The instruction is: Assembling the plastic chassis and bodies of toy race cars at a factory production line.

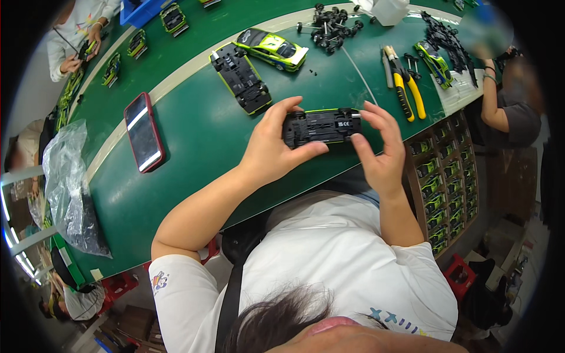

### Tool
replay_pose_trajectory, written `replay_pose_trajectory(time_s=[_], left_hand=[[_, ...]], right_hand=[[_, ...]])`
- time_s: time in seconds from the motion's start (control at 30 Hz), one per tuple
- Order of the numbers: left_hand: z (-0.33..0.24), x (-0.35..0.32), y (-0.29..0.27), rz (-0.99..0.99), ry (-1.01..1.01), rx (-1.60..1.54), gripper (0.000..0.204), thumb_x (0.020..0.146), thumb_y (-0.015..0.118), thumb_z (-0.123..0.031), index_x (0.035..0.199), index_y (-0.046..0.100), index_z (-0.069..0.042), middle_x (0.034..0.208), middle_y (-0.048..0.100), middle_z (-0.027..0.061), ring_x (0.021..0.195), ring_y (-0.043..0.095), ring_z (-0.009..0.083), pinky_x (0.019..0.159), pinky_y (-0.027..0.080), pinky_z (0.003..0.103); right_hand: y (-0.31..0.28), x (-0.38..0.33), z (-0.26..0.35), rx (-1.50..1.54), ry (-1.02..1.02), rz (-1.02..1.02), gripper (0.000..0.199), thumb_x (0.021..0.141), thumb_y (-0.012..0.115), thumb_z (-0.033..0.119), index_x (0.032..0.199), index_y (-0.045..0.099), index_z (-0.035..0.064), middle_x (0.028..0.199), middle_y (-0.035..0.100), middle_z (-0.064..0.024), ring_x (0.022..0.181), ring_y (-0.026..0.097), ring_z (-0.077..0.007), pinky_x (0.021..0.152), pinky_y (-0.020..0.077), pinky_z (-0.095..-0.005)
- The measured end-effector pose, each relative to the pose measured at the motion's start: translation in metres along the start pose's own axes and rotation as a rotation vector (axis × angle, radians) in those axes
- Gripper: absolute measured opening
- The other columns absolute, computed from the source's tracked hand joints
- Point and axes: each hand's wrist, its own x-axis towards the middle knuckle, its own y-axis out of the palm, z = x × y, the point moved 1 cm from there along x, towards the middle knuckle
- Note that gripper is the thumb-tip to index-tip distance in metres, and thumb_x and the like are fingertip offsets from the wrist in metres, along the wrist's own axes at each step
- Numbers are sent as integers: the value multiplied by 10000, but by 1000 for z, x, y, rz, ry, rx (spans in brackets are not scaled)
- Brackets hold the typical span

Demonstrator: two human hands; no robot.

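Note:
A small toy car (322, 127) is held over the green table's near edge, its black underside facing up and a thin lime-green body rim showing. My left hand (272, 144) grips its left end, thumb along the near side and fingers round the far side. At the right end, my right hand (381, 144) has its thumb and curled fingers on the car. Just beyond lies another toy car (240, 81), upside down. It touches or nearly touches an upright lime-green toy car (272, 49). A few tiny black bits (312, 72) rest beside them.
Yellow-and-black pliers (406, 91) lie to the right, near a pile of black wheel parts (331, 29). A red-cased phone (144, 132) and clear plastic bag (70, 188) are left. A compartment box (444, 182) of toy cars stands below right. Co-workers sit at both sides.

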Motion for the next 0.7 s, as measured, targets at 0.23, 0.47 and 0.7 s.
replay_pose_trajectory(time_s=[0.23,0.47,0.7], left_hand=[[10,-8,-7,-116,-59,-195,476,893,591,25,1332,418,-36,1201,558,106,843,565,74,714,480,209],[9,-1,-2,-74,-155,-285,487,898,586,41,1338,398,-52,1286,497,126,958,587,118,753,535,243],[10,0,0,-155,-150,-361,420,969,530,-79,1355,369,-35,1297,486,164,871,611,145,646,520,232]], right_hand=[[15,13,-4,121,-128,292,678,642,848,210,1246,563,97,1411,458,-150,1258,470,-346,1041,389,-410],[10,31,-17,-23,-266,404,595,605,829,134,1162,619,115,1198,604,-83,1099,566,-282,926,456,-405],[1,33,-32,-54,-213,291,531,619,836,189,1110,654,101,1056,626,-92,1000,588,-290,878,460,-394]])
